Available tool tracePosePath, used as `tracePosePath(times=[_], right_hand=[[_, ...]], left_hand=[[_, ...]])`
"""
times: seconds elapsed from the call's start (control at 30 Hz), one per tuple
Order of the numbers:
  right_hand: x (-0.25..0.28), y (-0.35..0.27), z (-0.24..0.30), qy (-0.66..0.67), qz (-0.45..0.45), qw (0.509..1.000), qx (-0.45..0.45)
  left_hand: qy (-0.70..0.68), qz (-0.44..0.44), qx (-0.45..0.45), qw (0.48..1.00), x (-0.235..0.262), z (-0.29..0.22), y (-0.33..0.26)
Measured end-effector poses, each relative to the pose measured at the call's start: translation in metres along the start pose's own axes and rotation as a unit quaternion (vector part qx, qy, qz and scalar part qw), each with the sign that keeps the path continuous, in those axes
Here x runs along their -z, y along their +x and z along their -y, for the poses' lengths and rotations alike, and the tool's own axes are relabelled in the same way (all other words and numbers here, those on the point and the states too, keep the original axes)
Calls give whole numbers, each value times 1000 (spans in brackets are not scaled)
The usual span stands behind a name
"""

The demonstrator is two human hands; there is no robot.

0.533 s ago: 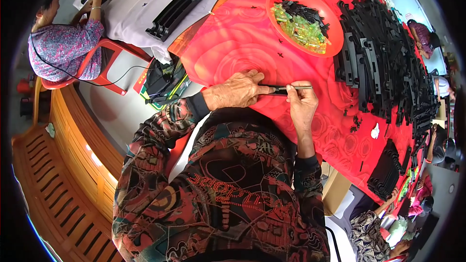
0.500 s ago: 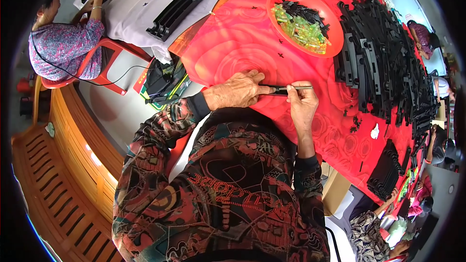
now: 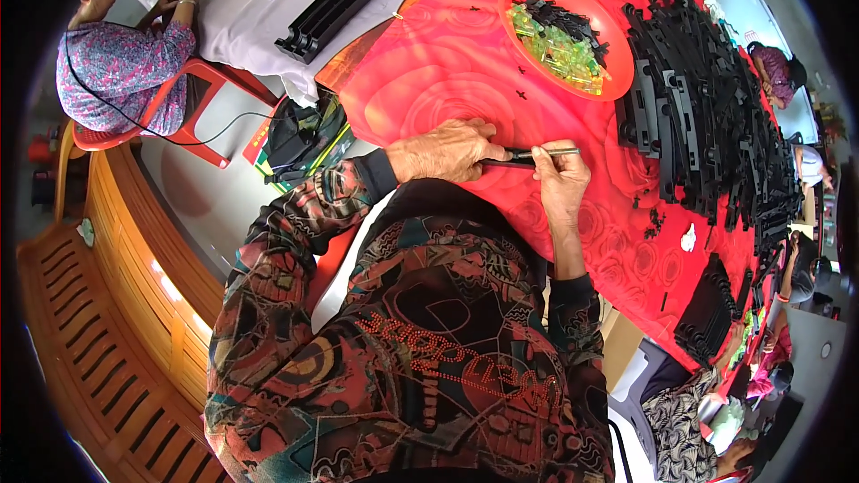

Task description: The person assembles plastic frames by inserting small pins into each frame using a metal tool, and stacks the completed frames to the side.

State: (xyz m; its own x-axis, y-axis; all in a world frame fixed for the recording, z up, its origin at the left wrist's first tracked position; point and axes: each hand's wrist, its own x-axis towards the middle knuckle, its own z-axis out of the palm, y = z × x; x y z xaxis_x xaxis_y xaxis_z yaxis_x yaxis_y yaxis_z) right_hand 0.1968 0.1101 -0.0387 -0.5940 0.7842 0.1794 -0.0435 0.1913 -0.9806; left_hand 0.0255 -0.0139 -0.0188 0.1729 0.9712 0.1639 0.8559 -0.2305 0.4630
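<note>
My left hand (image 3: 447, 151) is at the near edge of the red-clothed table, closed around a black plastic strip (image 3: 517, 161) whose right end sticks out past the fingers. My right hand (image 3: 562, 186) pinches a slim, pen-like metal tool (image 3: 565, 152). The tool's dark tip points left and meets the strip close to my left fingertips. My left fingers cover most of the strip, so its full shape is hidden. Beyond the hands stands an orange-red bowl (image 3: 617, 46) with small yellow-green clear pieces (image 3: 557, 55) and small black pieces (image 3: 562, 18) in it.
A large heap of black plastic strips (image 3: 693, 116) covers the table's right side, and a neat black stack (image 3: 707, 309) lies nearer. Small black bits (image 3: 655, 219) and a white scrap (image 3: 688, 238) are scattered about. On the white-clothed table is a black part (image 3: 329, 16); a person (image 3: 125, 72) sits there.
The tool in my right hand has tilted, its right end now higher. Both hands stay almost in place, with the view shifted slightly.
</note>
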Motion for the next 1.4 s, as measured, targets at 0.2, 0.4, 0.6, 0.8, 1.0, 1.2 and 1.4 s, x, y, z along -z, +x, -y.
tracePosePath(times=[0.2,0.4,0.6,0.8,1.0,1.2,1.4], right_hand=[[-1,-1,-5,-55,-5,998,32],[4,4,-5,-55,24,997,43],[14,-4,-2,54,18,998,6],[29,-9,8,250,-23,966,56],[37,-15,10,286,-51,955,54],[34,-20,0,299,-96,949,-7],[27,-21,10,150,-110,982,-24]], left_hand=[[10,-16,-35,999,-2,4,2],[-45,-9,20,999,1,-9,-1],[-18,-84,-8,996,-7,-6,-9],[39,-160,-29,986,-15,-9,-15],[66,-172,-17,983,-11,-13,-17],[72,-99,21,992,-8,-15,-14],[71,-46,21,996,5,-19,-5]])
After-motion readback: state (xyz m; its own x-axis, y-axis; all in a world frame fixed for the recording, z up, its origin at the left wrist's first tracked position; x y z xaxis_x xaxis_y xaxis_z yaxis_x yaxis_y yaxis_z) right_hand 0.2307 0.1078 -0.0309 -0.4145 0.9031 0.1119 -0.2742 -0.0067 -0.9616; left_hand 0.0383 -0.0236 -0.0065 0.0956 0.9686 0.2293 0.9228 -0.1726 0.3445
